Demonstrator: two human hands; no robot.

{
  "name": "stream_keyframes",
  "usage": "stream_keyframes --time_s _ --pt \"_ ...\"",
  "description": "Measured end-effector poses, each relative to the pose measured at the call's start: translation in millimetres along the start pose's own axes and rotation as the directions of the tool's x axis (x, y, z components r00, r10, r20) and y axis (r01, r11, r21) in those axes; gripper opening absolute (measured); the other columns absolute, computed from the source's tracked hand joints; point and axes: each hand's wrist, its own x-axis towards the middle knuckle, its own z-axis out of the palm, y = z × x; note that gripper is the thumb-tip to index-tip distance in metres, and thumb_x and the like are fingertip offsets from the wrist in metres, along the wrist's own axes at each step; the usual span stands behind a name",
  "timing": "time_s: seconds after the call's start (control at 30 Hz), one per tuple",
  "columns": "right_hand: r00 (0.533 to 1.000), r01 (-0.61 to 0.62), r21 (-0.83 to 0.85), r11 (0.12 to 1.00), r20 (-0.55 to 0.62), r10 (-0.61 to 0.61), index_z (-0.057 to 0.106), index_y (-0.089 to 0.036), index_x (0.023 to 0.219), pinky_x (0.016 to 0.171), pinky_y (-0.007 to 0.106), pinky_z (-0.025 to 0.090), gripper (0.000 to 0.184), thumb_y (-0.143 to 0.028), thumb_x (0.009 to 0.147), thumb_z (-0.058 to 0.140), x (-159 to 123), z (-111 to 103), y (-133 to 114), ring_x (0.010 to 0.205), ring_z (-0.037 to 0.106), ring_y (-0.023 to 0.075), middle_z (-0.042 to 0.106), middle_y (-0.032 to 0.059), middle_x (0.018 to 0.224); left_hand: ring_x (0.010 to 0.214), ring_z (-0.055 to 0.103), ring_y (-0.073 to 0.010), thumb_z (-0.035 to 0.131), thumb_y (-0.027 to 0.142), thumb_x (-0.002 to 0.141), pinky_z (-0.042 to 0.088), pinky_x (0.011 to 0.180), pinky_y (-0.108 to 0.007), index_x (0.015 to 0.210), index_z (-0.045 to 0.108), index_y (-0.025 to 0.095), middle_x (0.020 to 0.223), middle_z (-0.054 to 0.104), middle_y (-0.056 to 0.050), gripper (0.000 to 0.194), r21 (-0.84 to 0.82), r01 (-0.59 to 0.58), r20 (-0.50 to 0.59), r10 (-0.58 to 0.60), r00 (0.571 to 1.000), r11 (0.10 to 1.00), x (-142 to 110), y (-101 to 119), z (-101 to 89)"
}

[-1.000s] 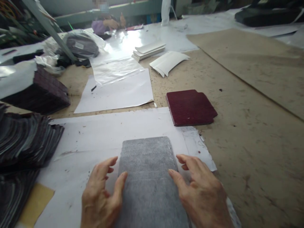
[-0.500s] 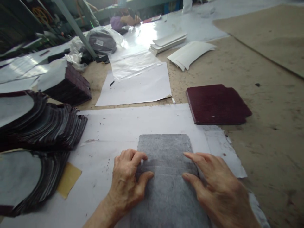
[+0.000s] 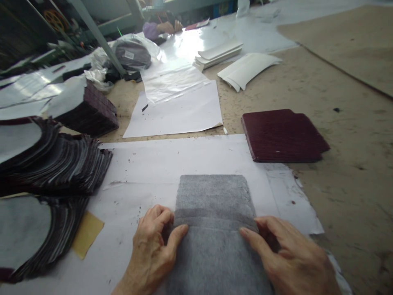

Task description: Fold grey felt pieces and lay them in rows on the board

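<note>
A grey, felt-like fabric piece (image 3: 215,262) lies in front of me on white paper, with a fold or overlap line running across it below its far end. My left hand (image 3: 155,241) grips its left edge, thumb on top and fingers curled at the side. At the right edge, my right hand (image 3: 291,250) pinches it the same way, thumb lying on the surface near the fold. Whatever the fingertips touch underneath is hidden. Beyond my right hand sits a stack of dark red ribbed pieces (image 3: 282,137) with notched corners.
Stacks of dark-edged, grey-faced pieces (image 3: 70,164) stand at the left, beside a yellow paper scrap (image 3: 88,235). A maroon-sided block of pieces (image 3: 98,108) is behind them. White sheets (image 3: 178,114) and curved white cards (image 3: 248,69) lie farther back. Another person's hands (image 3: 168,28) rest across the table.
Both hands have moved toward me and outward to the fabric's edges. Their fingers, spread over the surface before, now grip the sides by the fold.
</note>
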Motion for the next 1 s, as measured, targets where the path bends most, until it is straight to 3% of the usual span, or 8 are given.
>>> stream_keyframes --time_s 0.23,0.4,0.57,0.67,0.73,0.8,0.87,1.0 --pt "0.997 -0.082 -0.005 0.997 0.01 0.083 0.054 -0.023 0.062 0.047 0.024 0.04 0.027 -0.039 0.082 0.046 1 0 -4 0.051 0.057 0.0134 0.058 -0.0019 0.057 0.068 0.047 -0.0161 0.048 0.032 0.079 0.035 0.067 -0.03 0.059 0.042 0.02 0.066 0.047 0.001 0.024 -0.034 0.043 -0.006 -0.043 0.999 0.999 -1 -2 1.1" --pt "0.994 -0.099 0.006 0.995 0.052 0.098 0.051 -0.023 0.06 0.048 0.023 0.04 0.024 -0.036 0.08 0.049 0 1 -4 0.052 0.056 0.0127 0.056 -0.0033 0.057 0.067 0.047 -0.0157 0.049 0.032 0.077 0.035 0.066 -0.03 0.056 0.039 0.02 0.066 0.046 0.001 0.026 -0.059 0.035 0.013 -0.034 0.999 0.998 0 -1 -0.7" --pt "0.998 -0.065 -0.058 0.996 0.012 0.066 0.048 -0.023 0.06 0.047 0.024 0.039 0.023 -0.034 0.079 0.051 -3 1 -6 0.053 0.054 0.0139 0.054 -0.0026 0.056 0.067 0.048 -0.0165 0.049 0.031 0.078 0.037 0.066 -0.032 0.059 0.04 0.02 0.067 0.047 0.001 0.024 0.049 -0.024 -0.013 0.025 1.0 0.999 -3 -4 4.0" --pt "0.996 0.008 -0.136 0.991 -0.086 -0.02 0.054 -0.02 0.077 0.056 0.027 0.044 0.012 -0.031 0.079 0.05 0 -1 -10 0.067 0.057 0.0177 0.058 0.002 0.07 0.074 0.051 -0.0191 0.052 0.03 0.076 0.041 0.068 -0.034 0.079 0.048 0.021 0.08 0.052 -0.002 0.01 0.123 -0.099 -0.106 0.112 0.988 0.988 -4 -9 7.9" --pt "0.988 0.107 -0.132 0.985 -0.098 -0.121 0.055 -0.017 0.094 0.069 0.03 0.046 0.019 -0.024 0.078 0.049 5 -2 -10 0.081 0.056 0.02 0.061 0.0061 0.087 0.088 0.052 -0.022 0.053 0.026 0.075 0.043 0.076 -0.037 0.103 0.047 0.022 0.098 0.053 -0.006 0.029 0.15 -0.194 -0.148 0.216 0.965 0.969 -3 -12 8.6" --pt "0.977 0.2 -0.084 0.976 -0.052 -0.205 0.054 -0.016 0.103 0.075 0.032 0.046 0.028 -0.016 0.076 0.048 13 -4 -9 0.087 0.055 0.0203 0.06 0.0074 0.097 0.097 0.05 -0.0238 0.052 0.02 0.074 0.042 0.082 -0.039 0.115 0.041 0.023 0.11 0.051 -0.008 0.042 0.172 -0.286 -0.129 0.31 0.942 0.943 -1 -14 7.3" --pt "0.975 0.223 -0.028 0.975 0.007 -0.222 0.054 -0.016 0.102 0.074 0.032 0.047 0.031 -0.012 0.072 0.048 20 -6 -7 0.086 0.056 0.0199 0.06 0.007 0.095 0.097 0.051 -0.0242 0.052 0.016 0.072 0.042 0.082 -0.04 0.113 0.042 0.024 0.108 0.053 -0.007 0.042 0.175 -0.333 -0.075 0.349 0.934 0.927 3 -13 4.3" --pt "0.985 0.118 0.046 0.992 0.122 -0.123 0.054 -0.02 0.084 0.062 0.028 0.048 0.02 -0.014 0.065 0.051 30 -9 -6 0.071 0.059 0.017 0.06 0.0018 0.077 0.087 0.052 -0.023 0.051 0.015 0.069 0.042 0.076 -0.04 0.103 0.046 0.023 0.095 0.056 -0.005 0.035 0.111 -0.271 0.021 0.271 0.962 0.956 13 -4 -3.0"
